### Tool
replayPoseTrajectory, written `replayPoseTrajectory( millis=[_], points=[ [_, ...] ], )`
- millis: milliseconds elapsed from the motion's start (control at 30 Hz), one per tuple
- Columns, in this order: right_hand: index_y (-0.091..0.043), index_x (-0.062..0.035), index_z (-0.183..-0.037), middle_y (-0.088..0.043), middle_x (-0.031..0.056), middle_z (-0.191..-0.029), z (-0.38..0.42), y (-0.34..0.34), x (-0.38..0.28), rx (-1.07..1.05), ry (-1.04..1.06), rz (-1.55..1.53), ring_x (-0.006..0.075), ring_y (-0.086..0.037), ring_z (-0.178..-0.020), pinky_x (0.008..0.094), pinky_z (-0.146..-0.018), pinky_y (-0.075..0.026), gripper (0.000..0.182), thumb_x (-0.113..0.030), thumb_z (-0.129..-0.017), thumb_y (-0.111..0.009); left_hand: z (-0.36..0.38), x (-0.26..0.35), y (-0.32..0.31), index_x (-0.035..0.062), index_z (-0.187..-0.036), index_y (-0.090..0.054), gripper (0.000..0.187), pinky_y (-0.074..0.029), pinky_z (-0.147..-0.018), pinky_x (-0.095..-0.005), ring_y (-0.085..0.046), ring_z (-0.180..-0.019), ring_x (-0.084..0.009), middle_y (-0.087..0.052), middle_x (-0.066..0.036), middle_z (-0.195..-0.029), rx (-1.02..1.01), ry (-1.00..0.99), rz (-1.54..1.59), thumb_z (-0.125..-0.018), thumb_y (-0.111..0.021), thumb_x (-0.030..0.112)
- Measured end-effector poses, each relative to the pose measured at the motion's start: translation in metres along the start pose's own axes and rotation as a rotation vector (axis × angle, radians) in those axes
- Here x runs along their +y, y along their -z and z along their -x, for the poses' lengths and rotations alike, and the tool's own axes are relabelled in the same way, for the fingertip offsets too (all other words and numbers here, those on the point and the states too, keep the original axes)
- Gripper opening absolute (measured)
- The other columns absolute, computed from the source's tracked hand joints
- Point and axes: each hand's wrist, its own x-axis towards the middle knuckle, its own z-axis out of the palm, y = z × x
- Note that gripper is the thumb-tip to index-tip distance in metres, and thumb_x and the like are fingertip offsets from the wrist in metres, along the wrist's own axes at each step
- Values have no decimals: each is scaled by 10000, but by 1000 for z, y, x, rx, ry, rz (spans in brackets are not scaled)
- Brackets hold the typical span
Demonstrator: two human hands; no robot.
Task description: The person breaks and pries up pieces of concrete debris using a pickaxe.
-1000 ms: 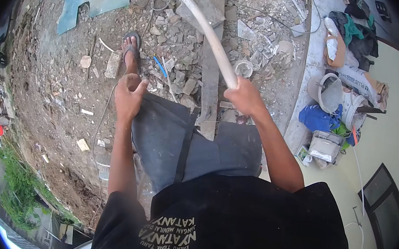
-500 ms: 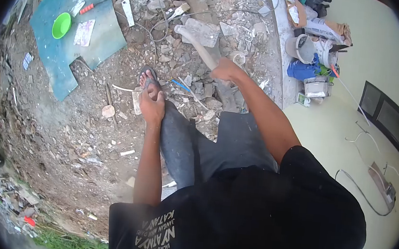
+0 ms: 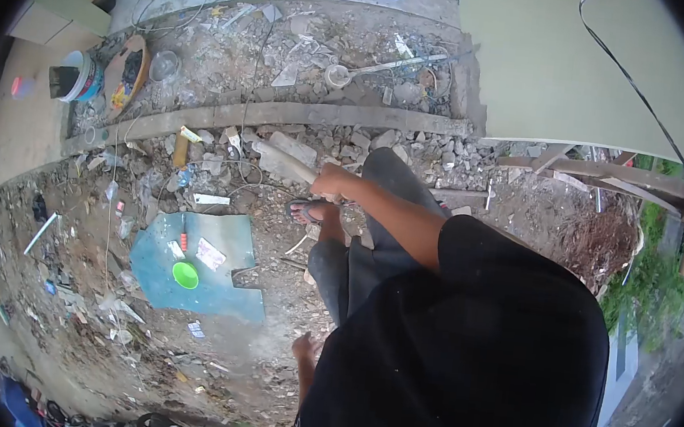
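My right hand (image 3: 333,181) is closed around one end of a thick, pale stick (image 3: 285,161). Its far end reaches left over the rubble, close to a flat grey slab (image 3: 295,147). What kind of tool the stick belongs to, I cannot make out. Lower down, my left hand (image 3: 305,347) hangs beside my body over bare dirt, its fingers loosely bent and a little apart, with nothing visible in it. My sandalled foot (image 3: 307,211) stands on the ground just below the stick.
A blue-green sheet (image 3: 220,284) on the dirt carries a lime-green bowl (image 3: 185,275) and a red-handled tool (image 3: 184,239). A long concrete ledge (image 3: 286,113) crosses behind the rubble. Buckets (image 3: 83,77) stand at the left. Timber beams (image 3: 609,171) lie at the right.
My view has swung round, so the sheet now appears lower and the ledge across the top. My left hand has left my knee and hangs by my side. My right hand still grips the stick.
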Motion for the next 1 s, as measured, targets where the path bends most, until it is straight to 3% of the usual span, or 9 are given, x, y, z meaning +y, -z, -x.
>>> replayPoseTrajectory(
  millis=[167, 267, 367, 500, 633, 767, 833, 867, 1000],
  points=[
    [-685, 75, -831, -661, 161, -703, 74, 24, 69, -11, 3, -205, 255, -662, -615, 373, -532, -524, 354, -217, -636, -726, 83, 147, 12, 23, -1154, -585, 407, -504, -812, -420, -647, -942, -297, -650, -141, -1103, 172, -56, -60, -897, -611, 338],
    [-703, 71, -848, -699, 181, -789, 106, 44, 102, 48, -9, -170, 302, -701, -710, 390, -614, -555, 390, -236, -610, -731, 90, 227, -11, 58, -1232, -547, 439, -505, -785, -380, -634, -957, -264, -638, -118, -1116, 172, -165, -80, -908, -595, 350],
    [-711, 60, -844, -697, 217, -808, 120, 48, 151, 173, 45, -16, 318, -703, -732, 403, -642, -552, 399, -270, -620, -726, 129, 322, -61, 84, -1140, -572, 240, -490, -694, -320, -631, -832, -192, -657, -66, -998, -57, -447, -200, -943, -543, 218],
    [-711, 57, -860, -692, 250, -845, 151, 56, 214, 189, -45, -183, 355, -700, -791, 428, -709, -548, 410, -286, -634, -708, 196, 385, -133, 58, -1095, -590, 229, -487, -769, -312, -637, -877, -188, -656, -70, -989, -130, -839, -131, -923, -591, 209],
    [-703, 73, -891, -682, 284, -882, 185, 51, 266, 387, -144, -188, 381, -697, -816, 438, -726, -546, 429, -277, -643, -695, 217, 373, -156, 42, -1038, -601, 192, -483, -749, -289, -626, -873, -151, -639, -47, -951, -217, -1039, -219, -919, -595, 191],
    [-673, 131, -873, -677, 212, -745, 209, 60, 310, 443, -185, -214, 291, -677, -643, 399, -584, -520, 441, -244, -643, -695, 175, 301, -142, 47, -1057, -604, 199, -505, -705, -304, -647, -863, -190, -657, -83, -997, -52, -883, -361, -905, -586, 175],
    [-682, 115, -820, -667, 177, -704, 226, 63, 330, 397, -279, -406, 264, -651, -585, 382, -556, -508, 390, -236, -649, -682, 118, 248, -110, 31, -986, -643, 189, -500, -632, -306, -629, -768, -164, -649, -59, -850, 36, -729, -354, -876, -634, 185],
    [-682, 115, -820, -667, 177, -704, 239, 66, 337, 412, -300, -413, 264, -651, -585, 382, -556, -508, 390, -236, -649, -682, -5, 220, -52, 23, -996, -645, 196, -518, -632, -327, -634, -742, -173, -653, -79, -849, 81, -1197, -1002, -883, -621, 181],
    [-684, 95, -757, -641, 154, -635, 272, 68, 366, 459, -288, -463, 240, -614, -541, 381, -502, -489, 320, -213, -672, -666, 19, 176, -47, 45, -1011, -631, 195, -506, -631, -326, -623, -748, -173, -642, -74, -866, 25, -992, -839, -886, -616, 195]
  ],
)
